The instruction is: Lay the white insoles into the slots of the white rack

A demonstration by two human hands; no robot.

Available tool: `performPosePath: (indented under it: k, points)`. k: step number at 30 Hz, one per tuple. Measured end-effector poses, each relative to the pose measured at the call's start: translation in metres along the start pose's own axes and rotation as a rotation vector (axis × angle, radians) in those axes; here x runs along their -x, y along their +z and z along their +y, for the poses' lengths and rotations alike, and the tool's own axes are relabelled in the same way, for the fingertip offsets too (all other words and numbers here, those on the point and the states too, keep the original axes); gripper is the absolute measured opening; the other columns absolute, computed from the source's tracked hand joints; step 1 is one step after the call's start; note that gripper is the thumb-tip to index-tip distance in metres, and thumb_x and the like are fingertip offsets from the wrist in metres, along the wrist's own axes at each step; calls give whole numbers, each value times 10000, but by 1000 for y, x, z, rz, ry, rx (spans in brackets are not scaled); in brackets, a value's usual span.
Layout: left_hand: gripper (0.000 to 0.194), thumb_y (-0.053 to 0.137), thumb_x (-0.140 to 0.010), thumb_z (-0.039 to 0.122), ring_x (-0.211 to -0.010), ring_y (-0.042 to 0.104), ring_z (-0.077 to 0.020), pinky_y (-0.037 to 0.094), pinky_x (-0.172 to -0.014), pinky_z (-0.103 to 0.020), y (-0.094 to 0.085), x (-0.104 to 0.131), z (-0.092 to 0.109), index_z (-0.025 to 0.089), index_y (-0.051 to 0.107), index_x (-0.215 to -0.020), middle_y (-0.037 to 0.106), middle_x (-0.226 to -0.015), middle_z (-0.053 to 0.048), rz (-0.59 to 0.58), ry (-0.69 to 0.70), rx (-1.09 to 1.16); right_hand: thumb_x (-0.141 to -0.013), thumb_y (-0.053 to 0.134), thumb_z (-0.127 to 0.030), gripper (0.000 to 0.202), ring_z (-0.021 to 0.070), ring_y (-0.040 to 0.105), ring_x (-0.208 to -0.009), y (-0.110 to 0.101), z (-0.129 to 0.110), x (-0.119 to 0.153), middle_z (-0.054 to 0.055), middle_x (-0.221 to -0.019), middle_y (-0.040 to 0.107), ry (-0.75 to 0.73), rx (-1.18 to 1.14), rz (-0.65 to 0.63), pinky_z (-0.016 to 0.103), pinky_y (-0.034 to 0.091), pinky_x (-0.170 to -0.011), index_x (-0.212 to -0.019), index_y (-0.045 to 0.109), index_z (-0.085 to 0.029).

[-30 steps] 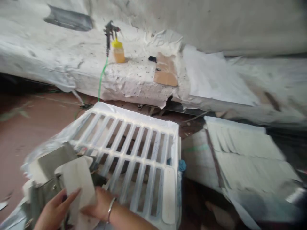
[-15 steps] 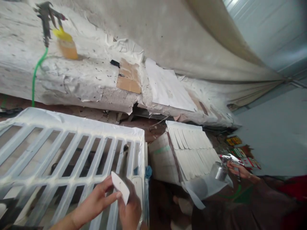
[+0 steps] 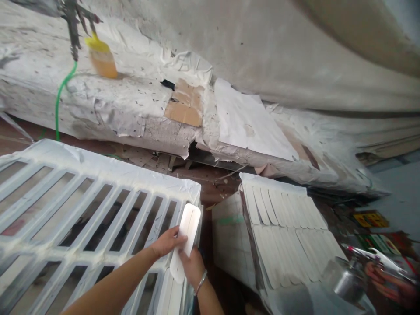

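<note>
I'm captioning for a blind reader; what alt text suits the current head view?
The left hand and right hand hold a pale rounded strip at the edge of a slatted rack. At right, a co-worker's hand holds a spray gun.

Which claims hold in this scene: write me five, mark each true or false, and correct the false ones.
1. The left hand and right hand both touch the white strip. True.
2. The bracelet is on the left wrist. False: it is on the right one.
3. The hose is red. False: it is green.
4. A co-worker's hand holds a metal spray gun. True.
5. The cardboard lies on the slatted rack. False: it lies on the covered bench.
</note>
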State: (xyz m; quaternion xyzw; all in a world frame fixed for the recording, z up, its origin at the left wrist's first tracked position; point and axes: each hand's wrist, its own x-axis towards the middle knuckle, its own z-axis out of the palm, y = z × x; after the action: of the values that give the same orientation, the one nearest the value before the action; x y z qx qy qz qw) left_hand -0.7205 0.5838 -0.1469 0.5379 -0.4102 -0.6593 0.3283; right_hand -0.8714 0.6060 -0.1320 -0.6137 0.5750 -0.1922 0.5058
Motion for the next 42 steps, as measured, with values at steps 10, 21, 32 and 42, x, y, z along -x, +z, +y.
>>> performPosePath:
  k: [10, 21, 32, 42]
  points:
    - [208, 410, -838, 257, -526, 459, -104, 379, -478, -196, 11, -37, -38, 178, 357, -653, 377, -563, 39, 165, -316, -223, -856, 432, -240, 140, 160, 639, -771, -10, 32, -36, 53, -826, 684, 158, 312, 121, 245, 476, -703, -844, 556, -175]
    - [352, 495, -828, 366, -483, 525, -146, 328, -532, -248, 4, -61, -21, 158, 515, -544, 529, -456, -11, 198, -344, -642, -848, 482, -296, 277, 284, 658, -925, -28, 21, -76, 188, -954, 695, 297, 726, -71, 340, 475, -757, -940, 668, -111]
    - [335, 525, -807, 352, -583, 556, -169, 341, -584, -263, 5, -61, -13, 153, 564, -541, 590, -532, -44, 188, -324, -750, -842, 496, -358, 322, 274, 647, -968, -39, 17, -84, 179, -988, 694, 274, 803, -177, 335, 479, -791, -940, 696, -126]
    - [277, 547, -806, 325, -593, 562, -159, 358, -582, -243, -1, -60, -6, 145, 584, -599, 594, -554, -46, 169, -338, -750, -868, 453, -423, 353, 174, 669, -768, -40, 19, -89, 94, -781, 711, 268, 788, -241, 248, 467, -687, -858, 686, -158]
